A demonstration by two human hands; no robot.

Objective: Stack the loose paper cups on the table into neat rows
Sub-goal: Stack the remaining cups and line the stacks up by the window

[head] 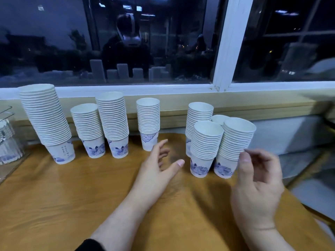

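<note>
Cup stacks [205, 145] blue-printed, writing unreadable, on table [72, 196], left hand [157, 171] fingers released, right hand [257, 182] loosely curled, empty.

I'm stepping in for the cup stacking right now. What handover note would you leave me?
Left hand: open, holds nothing, over the table.
Right hand: fingers loosely curled, empty, just beside the front right stack.
Done: cups stand in stacks; four in a row at the back left, a cluster at the right.
Left: no loose cups visible; line the right cluster up with the row.
</note>
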